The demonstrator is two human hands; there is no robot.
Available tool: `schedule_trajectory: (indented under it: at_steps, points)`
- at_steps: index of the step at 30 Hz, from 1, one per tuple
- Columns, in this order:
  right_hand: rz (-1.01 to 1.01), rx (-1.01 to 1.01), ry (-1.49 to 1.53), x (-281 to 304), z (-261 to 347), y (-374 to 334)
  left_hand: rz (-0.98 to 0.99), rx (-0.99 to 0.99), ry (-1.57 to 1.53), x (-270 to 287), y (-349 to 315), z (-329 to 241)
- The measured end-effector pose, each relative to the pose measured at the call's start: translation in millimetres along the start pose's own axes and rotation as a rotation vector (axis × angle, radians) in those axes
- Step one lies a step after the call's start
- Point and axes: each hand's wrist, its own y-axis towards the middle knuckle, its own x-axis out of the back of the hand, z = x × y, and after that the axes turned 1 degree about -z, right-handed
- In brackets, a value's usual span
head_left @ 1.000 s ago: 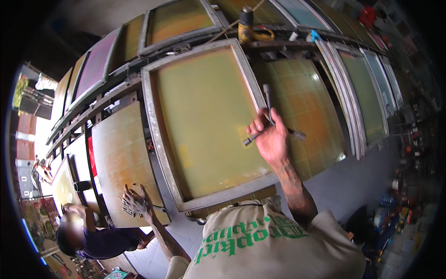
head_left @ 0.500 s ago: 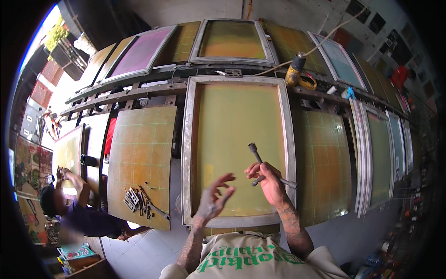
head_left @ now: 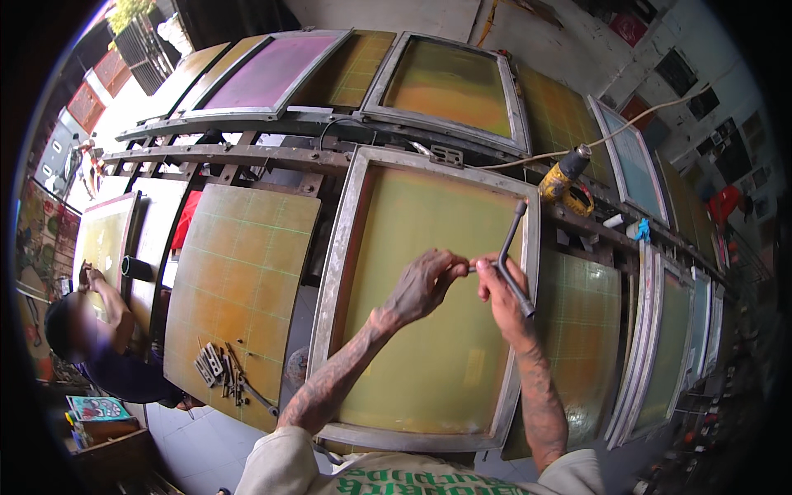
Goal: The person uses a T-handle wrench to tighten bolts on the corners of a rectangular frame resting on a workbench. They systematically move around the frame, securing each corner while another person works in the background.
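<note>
A dark three-way socket wrench (head_left: 510, 262) is held above a framed printing screen (head_left: 412, 355) with a pale green mesh. My right hand (head_left: 505, 304) grips it near the middle, where its arms meet; one arm points up and another down to the right. My left hand (head_left: 422, 287) has its fingers pinched around the end of the third arm, which points left. The tip inside those fingers is hidden. Below both hands, the screen's grey metal frame (head_left: 337, 272) lies at a slant, its far edge by a metal clamp bracket (head_left: 446, 157).
A yellow heat gun (head_left: 565, 173) stands beyond the frame's far right corner. On the left board (head_left: 247, 264) lie loose metal brackets, bolts and a spanner (head_left: 262, 400). More screens (head_left: 660, 351) lean at right. Another person (head_left: 107, 346) works at far left.
My left hand has moved right and closed on one end of the wrench. The right hand has raised and turned the wrench. The whole view has tilted.
</note>
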Motion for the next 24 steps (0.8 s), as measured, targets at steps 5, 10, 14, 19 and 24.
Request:
schedule_trajectory:
  at_steps: [5,10,14,19,24]
  points:
    - [0.020,0.154,-0.108,15,28,95,-0.020,0.111,-0.101,4,80,32]
    - [0.022,0.291,-0.350,23,18,217,-0.089,-0.188,0.196,5,179,107]
    - [0.100,0.292,-0.397,17,-12,274,-0.015,-0.060,0.160,17,204,127]
    - [0.205,0.215,-0.404,19,-27,293,0.074,0.027,0.326,15,214,159]
    - [0.430,0.180,-0.464,35,-12,304,-0.001,-0.117,0.277,8,206,188]
